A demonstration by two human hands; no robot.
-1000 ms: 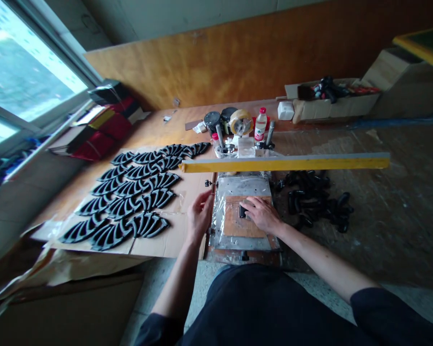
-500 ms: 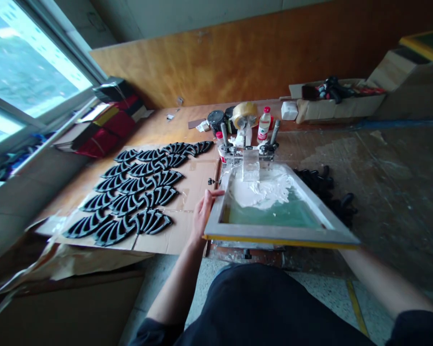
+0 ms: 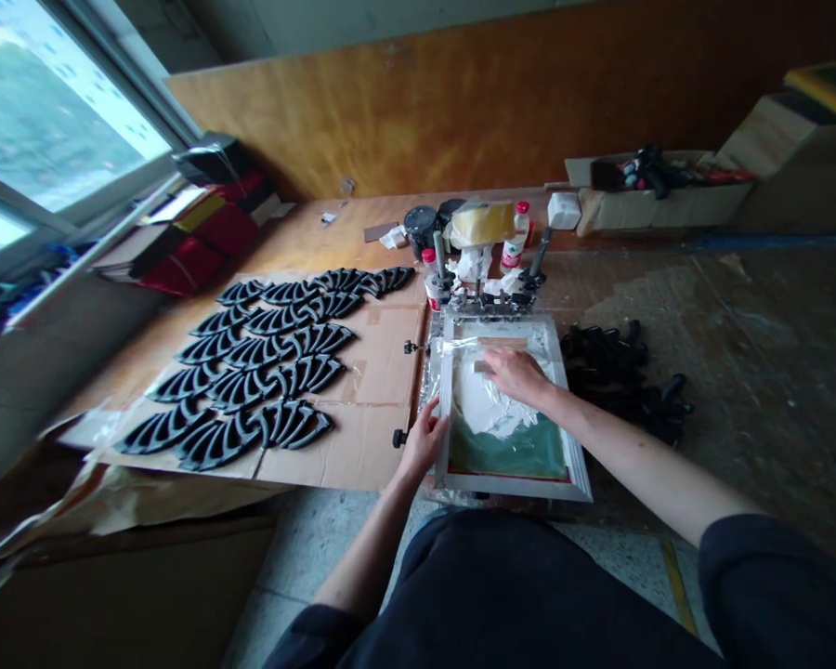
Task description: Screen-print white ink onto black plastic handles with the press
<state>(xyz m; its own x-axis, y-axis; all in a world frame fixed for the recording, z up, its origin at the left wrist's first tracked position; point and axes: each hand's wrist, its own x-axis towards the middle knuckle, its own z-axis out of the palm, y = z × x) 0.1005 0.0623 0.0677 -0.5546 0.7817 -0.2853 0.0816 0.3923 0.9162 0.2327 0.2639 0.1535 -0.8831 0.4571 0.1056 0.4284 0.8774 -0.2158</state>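
Note:
A screen frame (image 3: 580, 474) lies flat on the workbench, with white paste (image 3: 484, 409) spread over its green mesh (image 3: 508, 451). My left hand (image 3: 426, 437) is at the frame's left edge, its fingers curled against the side. Over the upper part of the mesh, my right hand (image 3: 515, 373) has its fingers closed round a squeegee (image 3: 502, 344), which is partly hidden by the hand. Behind the frame stands a metal clamp fixture (image 3: 484, 299) with two upright posts.
Rows of black wing-shaped pieces (image 3: 233, 386) lie on cardboard (image 3: 383, 372) at left. More black parts (image 3: 606, 358) lie right of the frame. Bottles (image 3: 515, 240), dark jars (image 3: 420, 228) and a tape roll (image 3: 483, 223) stand behind. An open carton (image 3: 659, 206) is at back right.
The frame has gone from raised and tilted to lying flat. My right hand has left its near right corner and now holds the squeegee over the mesh. My left hand has shifted slightly right and down.

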